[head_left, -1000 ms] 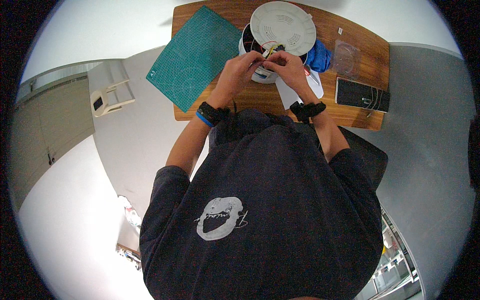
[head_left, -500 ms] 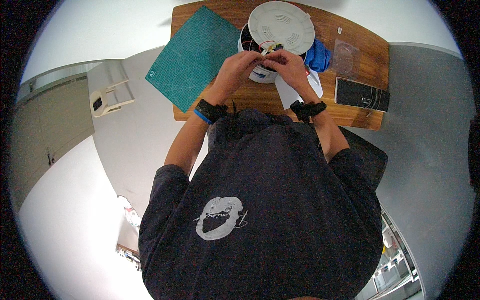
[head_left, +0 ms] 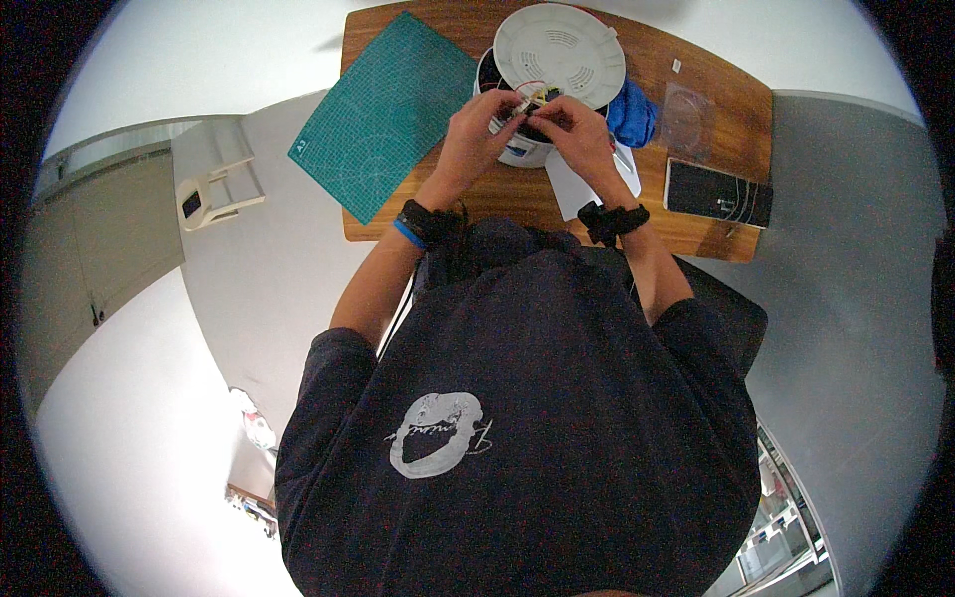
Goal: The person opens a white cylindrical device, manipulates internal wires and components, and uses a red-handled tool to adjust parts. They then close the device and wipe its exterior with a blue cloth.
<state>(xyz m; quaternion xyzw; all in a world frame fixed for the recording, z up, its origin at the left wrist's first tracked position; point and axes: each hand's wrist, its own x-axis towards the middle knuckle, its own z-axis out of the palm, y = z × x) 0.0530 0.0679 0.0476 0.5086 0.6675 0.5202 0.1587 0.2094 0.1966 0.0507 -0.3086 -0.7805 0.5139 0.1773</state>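
Note:
A round white tub [head_left: 525, 152] has its pale grey vented lid [head_left: 560, 55] tipped back over it. Red and yellow wires [head_left: 543, 94] show between lid and tub, next to my fingertips. My left hand [head_left: 477, 139] is closed in a pinch above the tub's front, on a small pale wired part [head_left: 519, 105]. Facing it, my right hand [head_left: 579, 134] pinches with thumb and forefinger close to the same part. Whatever sits between the right fingertips is too small to make out. The tub's inside is dark and mostly hidden.
On the wooden table [head_left: 468, 214], a green cutting mat [head_left: 383, 114] lies left of the tub. To the right are a blue cloth [head_left: 631, 114], white paper [head_left: 572, 189], a clear plastic piece [head_left: 686, 114] and a black flat box [head_left: 716, 189] with a cable. A pale stool [head_left: 214, 204] stands left.
My left hand has shifted slightly and its fingers have parted a little from the right ones, uncovering the small pale part. The right hand stays nearly in place.

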